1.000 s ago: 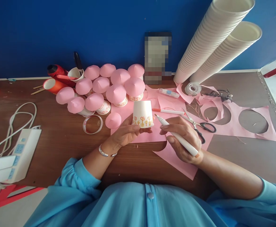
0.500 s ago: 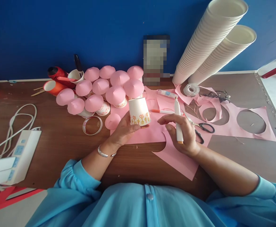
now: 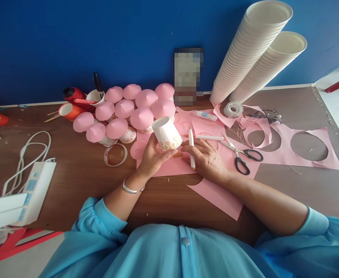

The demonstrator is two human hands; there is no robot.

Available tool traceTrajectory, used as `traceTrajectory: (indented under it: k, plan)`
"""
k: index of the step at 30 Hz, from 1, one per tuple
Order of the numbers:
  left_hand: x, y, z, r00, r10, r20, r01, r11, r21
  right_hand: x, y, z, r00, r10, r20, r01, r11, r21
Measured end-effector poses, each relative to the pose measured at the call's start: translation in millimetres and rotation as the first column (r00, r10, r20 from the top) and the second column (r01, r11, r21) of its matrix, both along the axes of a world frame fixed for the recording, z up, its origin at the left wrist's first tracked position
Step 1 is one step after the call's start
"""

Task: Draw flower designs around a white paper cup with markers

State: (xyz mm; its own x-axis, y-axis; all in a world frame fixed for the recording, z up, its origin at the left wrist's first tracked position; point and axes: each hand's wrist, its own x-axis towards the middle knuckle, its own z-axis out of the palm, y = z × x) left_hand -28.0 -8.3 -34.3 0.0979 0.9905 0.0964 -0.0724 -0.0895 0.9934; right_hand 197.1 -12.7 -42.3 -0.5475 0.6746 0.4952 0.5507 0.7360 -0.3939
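My left hand (image 3: 154, 158) is closed around a white paper cup (image 3: 167, 133), tilted, with its closed end up. Small orange and yellow-green flowers are drawn around the cup's rim. Between the fingers of my right hand (image 3: 208, 158) is a white marker (image 3: 191, 148), upright with its tip pointing up, just right of the cup. Under both hands lies pink paper (image 3: 169, 168). A second marker (image 3: 208, 137) with a red end rests beyond my right hand. To the right of that hand are scissors (image 3: 240, 158) with black handles, their blades slightly apart.
Several paper cups with pink cone tops (image 3: 142, 117) stand left of centre. Two tall stacks of white cups (image 3: 250, 46) lean by the blue wall. A cut paper ring (image 3: 115, 155), tape roll (image 3: 233, 109), glue tube (image 3: 205, 115) and power strip (image 3: 38, 193) lie around.
My right hand has moved left and down to the paper, bringing the marker close to the cup. My left hand has tilted the cup, its closed end leaning left.
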Motion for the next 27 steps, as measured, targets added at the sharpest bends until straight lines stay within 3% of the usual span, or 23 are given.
traceTrajectory:
  k: [4, 10, 15, 23, 27]
  plan:
    - [1, -1, -4.5, 0.986, 0.045, -0.161, -0.027, 0.993, 0.111, 2, 0, -3.8, 1.0, -0.004, 0.023, 0.005, 1.0, -0.028]
    - [0, 1, -11.0, 0.947, 0.153, -0.281, -0.091, 0.971, 0.22, -6, 3, -2.4, 0.995, -0.08, -0.051, 0.078, 0.996, -0.045]
    - [4, 2, -13.4, 0.919, 0.235, -0.317, -0.165, 0.959, 0.232, -17, 4, -3.7, 0.999, -0.033, -0.016, 0.033, 0.999, -0.008]
    - [2, -3, -10.8, 0.825, 0.218, -0.521, -0.116, 0.968, 0.221, -10, 5, 1.8, 0.995, -0.065, -0.075, 0.063, 0.998, -0.022]
    - [2, -2, -13.8, 0.81, 0.225, -0.541, -0.112, 0.966, 0.235, -15, 4, 0.7, 0.999, -0.03, -0.044, 0.028, 0.999, -0.033]
